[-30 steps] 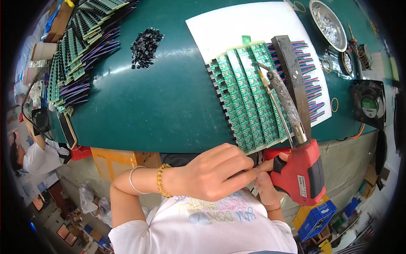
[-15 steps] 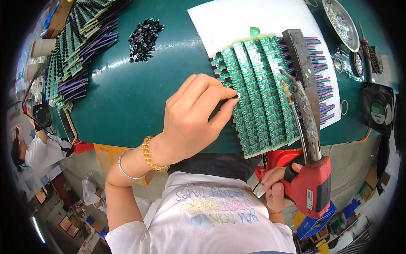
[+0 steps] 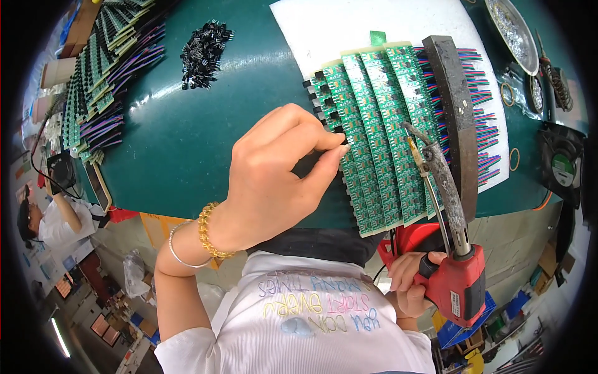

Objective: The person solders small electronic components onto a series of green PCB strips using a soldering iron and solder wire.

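Note:
My left hand [image 3: 277,171] is closed in a pinch at the left edge of a row of green circuit boards [image 3: 381,124]. What its fingertips hold, if anything, is hidden; a small black component [image 3: 339,129] sits just above the index fingertip. More such components line the upper part of that edge. My right hand [image 3: 411,277] grips a red soldering gun [image 3: 460,287] below the table's front edge. The gun's long tip points up over the right-hand boards, near the end of their length. A dark metal bar [image 3: 455,112] lies across the boards' coloured wires.
Under the boards is a white foam sheet [image 3: 324,25]. Loose black components form a pile [image 3: 207,56] at the back left, near stacked wired boards [image 3: 96,81]. A metal dish [image 3: 529,59], rubber bands and a small black fan [image 3: 560,162] stand right. A co-worker [image 3: 62,218] sits far left.
My left hand has shifted slightly left and stays pinched at the board edge. The soldering gun's tip has moved a little left and down, while the whole view has shifted slightly.

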### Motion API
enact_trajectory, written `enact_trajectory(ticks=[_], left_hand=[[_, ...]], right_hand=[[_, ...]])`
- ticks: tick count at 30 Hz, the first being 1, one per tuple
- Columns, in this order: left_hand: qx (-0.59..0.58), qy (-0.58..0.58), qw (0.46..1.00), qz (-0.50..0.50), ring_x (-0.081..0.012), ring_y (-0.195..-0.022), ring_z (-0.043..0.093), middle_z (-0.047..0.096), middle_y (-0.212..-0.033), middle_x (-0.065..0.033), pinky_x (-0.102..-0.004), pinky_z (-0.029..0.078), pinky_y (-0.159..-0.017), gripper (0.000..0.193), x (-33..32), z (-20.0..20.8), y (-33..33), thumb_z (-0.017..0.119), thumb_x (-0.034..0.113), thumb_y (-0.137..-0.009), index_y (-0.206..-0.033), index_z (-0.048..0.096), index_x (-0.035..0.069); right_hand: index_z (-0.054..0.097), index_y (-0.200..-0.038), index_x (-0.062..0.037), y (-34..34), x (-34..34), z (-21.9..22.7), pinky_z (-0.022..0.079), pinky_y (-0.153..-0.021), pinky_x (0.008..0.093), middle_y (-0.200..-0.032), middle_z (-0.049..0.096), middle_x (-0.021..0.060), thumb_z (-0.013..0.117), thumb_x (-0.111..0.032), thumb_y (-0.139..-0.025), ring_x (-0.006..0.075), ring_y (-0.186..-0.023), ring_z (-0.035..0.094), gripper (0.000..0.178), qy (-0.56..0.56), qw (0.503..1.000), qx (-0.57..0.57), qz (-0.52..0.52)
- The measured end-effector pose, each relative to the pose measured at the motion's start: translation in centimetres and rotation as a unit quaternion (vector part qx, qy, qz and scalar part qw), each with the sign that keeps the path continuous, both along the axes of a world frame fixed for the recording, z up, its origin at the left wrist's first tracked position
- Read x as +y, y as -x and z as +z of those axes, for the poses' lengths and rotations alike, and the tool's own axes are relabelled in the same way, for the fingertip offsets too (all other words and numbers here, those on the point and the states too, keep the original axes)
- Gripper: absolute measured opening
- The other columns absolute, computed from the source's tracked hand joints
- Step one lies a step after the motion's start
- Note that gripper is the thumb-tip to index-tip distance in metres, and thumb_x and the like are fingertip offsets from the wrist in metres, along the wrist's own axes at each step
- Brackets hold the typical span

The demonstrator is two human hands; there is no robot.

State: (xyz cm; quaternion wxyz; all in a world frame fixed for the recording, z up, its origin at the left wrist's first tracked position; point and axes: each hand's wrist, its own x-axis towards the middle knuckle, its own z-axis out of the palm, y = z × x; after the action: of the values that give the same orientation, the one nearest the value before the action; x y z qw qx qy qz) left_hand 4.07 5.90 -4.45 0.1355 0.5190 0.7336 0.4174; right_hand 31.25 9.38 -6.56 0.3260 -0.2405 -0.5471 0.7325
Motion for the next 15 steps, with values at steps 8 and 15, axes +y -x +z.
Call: enact_trajectory(ticks=[8, 15], left_hand=[[-0.012, 0.001, 1.000, 0.003, -0.0158, -0.068, 0.063, 0.065, -0.078, -0.0100, -0.0250, 0.050, -0.061, 0.013, 0.12, 0.37, -0.11, 0.076, -0.008, -0.072, -0.084, 0.071, -0.003], [0.009, 0.007, 1.000, 0.011, -0.0147, -0.068, 0.063, 0.065, -0.079, -0.0096, -0.0247, 0.051, -0.062, 0.015, 0.10, 0.34, -0.32, 0.075, -0.009, -0.073, -0.086, 0.071, -0.003]], right_hand=[[0.038, -0.139, -0.0050, -0.27, -0.15, -0.07, 0.045, -0.050, 0.0304, -0.063, 0.051, -0.0001, 0.065, -0.038, -0.095, 0.0136, -0.048, 0.051, 0.062, -0.026, 0.999, -0.012, -0.014], [0.035, -0.141, -0.0046, -0.66, -0.16, -0.62, 0.045, -0.050, 0.0304, -0.064, 0.051, 0.0002, 0.065, -0.040, -0.094, 0.0136, -0.048, 0.051, 0.066, -0.039, 0.999, 0.007, 0.002]])
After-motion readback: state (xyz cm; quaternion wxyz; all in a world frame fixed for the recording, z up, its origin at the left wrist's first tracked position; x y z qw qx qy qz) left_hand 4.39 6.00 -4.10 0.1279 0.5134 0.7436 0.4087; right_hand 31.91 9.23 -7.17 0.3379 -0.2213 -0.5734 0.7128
